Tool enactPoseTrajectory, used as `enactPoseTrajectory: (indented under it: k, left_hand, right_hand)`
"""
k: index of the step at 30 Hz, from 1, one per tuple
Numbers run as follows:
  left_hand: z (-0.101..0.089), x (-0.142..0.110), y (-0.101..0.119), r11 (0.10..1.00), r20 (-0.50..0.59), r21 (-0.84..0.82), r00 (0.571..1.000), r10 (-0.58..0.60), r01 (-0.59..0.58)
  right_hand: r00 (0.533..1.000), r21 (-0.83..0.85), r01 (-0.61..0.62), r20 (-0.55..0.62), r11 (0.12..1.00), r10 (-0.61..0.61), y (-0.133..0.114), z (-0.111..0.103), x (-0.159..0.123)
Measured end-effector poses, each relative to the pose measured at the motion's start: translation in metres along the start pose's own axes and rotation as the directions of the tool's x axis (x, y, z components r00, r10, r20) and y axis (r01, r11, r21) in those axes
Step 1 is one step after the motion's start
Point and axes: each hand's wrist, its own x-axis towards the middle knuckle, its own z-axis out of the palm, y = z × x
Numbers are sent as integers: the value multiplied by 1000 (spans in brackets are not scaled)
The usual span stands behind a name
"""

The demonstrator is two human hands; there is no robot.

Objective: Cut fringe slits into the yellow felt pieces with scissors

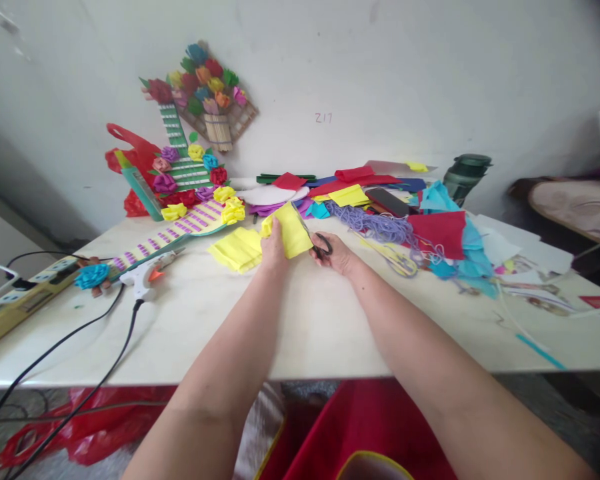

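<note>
My left hand (274, 250) is closed on a yellow sheet (295, 233), crepe paper or cloth, held up above the table. In my right hand (334, 255) is a pair of scissors (322, 245) with dark handles. Their blades lie along the right edge of the yellow sheet; whether they are cutting into it I cannot tell. Left of my left hand, a folded yellow piece (237, 249) rests on the tabletop. A tangle of purple yarn (373, 223) lies beyond my right hand.
A white glue gun (143, 280) with a black cord and a power strip (27, 303) occupy the left side. Behind stands a guitar-shaped craft (183, 160) with paper flowers. At right are red cloth (439, 233), blue scraps (475, 257) and a dark green bottle (465, 179).
</note>
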Motion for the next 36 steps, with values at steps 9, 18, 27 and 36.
enactPoseTrajectory:
  k: [9, 18, 27, 36]
  left_hand:
    - [1, -1, -1, 998, -8, 53, 999, -39, 39]
    - [1, -4, -1, 998, 58, 18, 997, -58, 57]
    - [3, -5, 1, 998, 51, -8, 997, -64, 65]
    - [1, -6, 2, 998, 46, 12, 997, -67, 66]
  right_hand:
    - [999, 11, 9, -36, 1000, -9, 4, -3, 3]
    - [998, 8, 12, -62, 1000, -11, 2, -2, 3]
    - [998, 5, 22, -66, 1000, -21, 2, -3, 3]
    - [997, 4, 22, -74, 1000, -22, 1, -2, 2]
